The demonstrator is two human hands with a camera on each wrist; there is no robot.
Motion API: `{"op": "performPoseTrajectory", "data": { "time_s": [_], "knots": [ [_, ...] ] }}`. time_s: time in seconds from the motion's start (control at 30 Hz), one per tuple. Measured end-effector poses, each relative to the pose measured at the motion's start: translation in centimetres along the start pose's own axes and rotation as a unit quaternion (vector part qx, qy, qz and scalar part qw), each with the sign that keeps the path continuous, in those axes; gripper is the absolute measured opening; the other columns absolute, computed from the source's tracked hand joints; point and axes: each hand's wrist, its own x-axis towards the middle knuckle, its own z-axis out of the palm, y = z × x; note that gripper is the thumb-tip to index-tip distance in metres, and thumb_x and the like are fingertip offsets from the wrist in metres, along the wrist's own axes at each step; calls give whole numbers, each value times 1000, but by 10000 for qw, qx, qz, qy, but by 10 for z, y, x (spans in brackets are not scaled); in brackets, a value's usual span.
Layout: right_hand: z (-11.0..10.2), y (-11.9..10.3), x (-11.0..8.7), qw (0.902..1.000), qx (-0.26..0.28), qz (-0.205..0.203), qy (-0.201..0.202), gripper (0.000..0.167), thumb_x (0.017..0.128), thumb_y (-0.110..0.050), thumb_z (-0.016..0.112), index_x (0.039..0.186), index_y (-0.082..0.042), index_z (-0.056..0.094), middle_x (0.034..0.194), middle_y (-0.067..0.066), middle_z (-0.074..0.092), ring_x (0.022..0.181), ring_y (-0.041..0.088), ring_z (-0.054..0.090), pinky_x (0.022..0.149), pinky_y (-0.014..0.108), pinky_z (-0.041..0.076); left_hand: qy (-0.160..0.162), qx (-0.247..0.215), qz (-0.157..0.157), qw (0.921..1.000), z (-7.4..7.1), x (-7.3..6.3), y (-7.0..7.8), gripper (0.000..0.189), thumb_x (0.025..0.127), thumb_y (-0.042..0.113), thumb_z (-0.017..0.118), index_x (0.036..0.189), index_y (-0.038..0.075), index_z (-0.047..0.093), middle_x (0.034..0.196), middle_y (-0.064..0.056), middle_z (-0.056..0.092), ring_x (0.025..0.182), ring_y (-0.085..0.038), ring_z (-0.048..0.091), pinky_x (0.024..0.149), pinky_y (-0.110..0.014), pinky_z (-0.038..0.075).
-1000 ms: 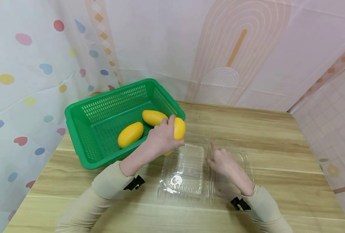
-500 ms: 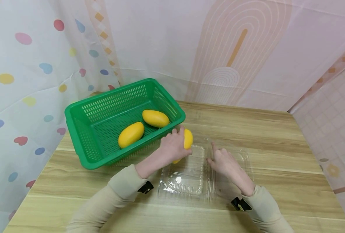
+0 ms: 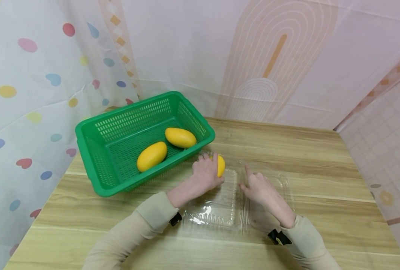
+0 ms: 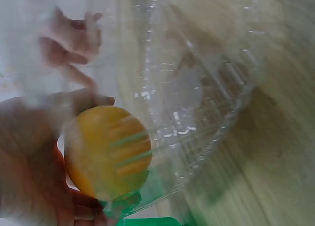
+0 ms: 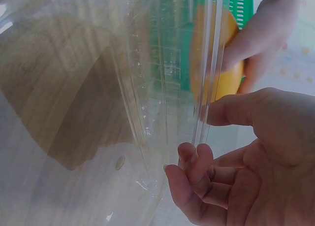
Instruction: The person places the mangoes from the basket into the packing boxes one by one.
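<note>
My left hand (image 3: 206,172) holds a yellow mango (image 3: 221,166) at the back of the left half of a clear plastic clamshell container (image 3: 217,219), which lies opened out on the table. In the left wrist view the mango (image 4: 110,154) rests between thumb and fingers, partly seen through the clear wall. My right hand (image 3: 260,187) is over the container's middle. From the right wrist, its thumb and curled fingers (image 5: 199,169) pinch the clear plastic edge (image 5: 206,83). Two more mangoes, one nearer (image 3: 152,156) and one farther back (image 3: 181,137), lie in the green basket (image 3: 102,190).
The basket stands on the wooden table (image 3: 321,187) left of the container, its right corner close behind my left hand. A patterned curtain (image 3: 186,45) hangs along the back and left sides of the table.
My left hand has carried the mango from over the basket's right edge, rightward and down to the container's left half. The right hand has stayed in place.
</note>
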Motion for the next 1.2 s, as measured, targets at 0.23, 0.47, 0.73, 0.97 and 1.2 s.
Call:
{"op": "performPoseTrajectory", "data": {
  "time_s": [0.23,0.47,0.73,0.97,1.2],
  "knots": [
    [-1,0,0,9999,-97,-103,64,75,91,-20,61,146,10,21,51,-4,38,38,5,26,35,16,23,205,723,84,9971,11,0,4,87,78,59,66,140,6,34,115,-18,59,103,-28,57,82,-35,51],
    [-1,0,0,9998,-132,-119,88,74,91,-21,60,146,10,21,51,-4,39,37,4,25,34,16,22,179,1044,32,9944,16,1,6,89,78,61,65,142,10,32,119,-18,59,111,-28,51,88,-36,48],
    [-1,0,0,9997,-128,-141,136,74,91,-20,61,145,10,22,52,-3,39,38,5,26,34,16,22,219,1065,52,9941,17,0,6,83,78,61,64,140,15,34,119,-16,55,109,-27,46,85,-35,48],
    [0,0,0,9999,-75,-103,79,74,91,-20,61,145,10,21,49,-6,36,38,4,25,34,16,22,205,1136,89,9933,14,-2,5,80,80,64,61,139,15,36,120,-16,54,110,-27,47,86,-35,48],
    [2,1,1,9993,-75,-271,253,75,89,-17,63,145,11,22,49,-5,37,37,5,27,34,16,24,496,940,247,9940,9,-6,3,66,87,57,56,134,13,44,117,-15,55,105,-27,50,78,-34,50]
  ]
}}
